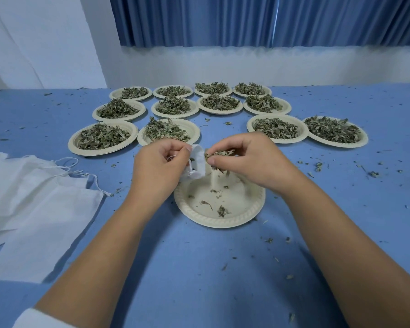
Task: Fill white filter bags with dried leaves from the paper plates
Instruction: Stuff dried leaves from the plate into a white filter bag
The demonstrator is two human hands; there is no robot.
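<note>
A white filter bag (196, 163) is pinched open by the curled left hand (160, 165) above a nearly empty paper plate (219, 203); dried leaves (217, 155) are clutched in the right hand (247, 159) (fingers bunched) beside its mouth.

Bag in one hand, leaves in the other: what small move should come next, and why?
Probably the right hand should push its pinch of leaves into the mouth of the filter bag, which the left hand holds open beside it, above the nearly empty plate.

Forearms forward, left hand (160, 162) in a pinch on filter bag (198, 163), right hand (246, 157) on dried leaves (219, 153)
</note>
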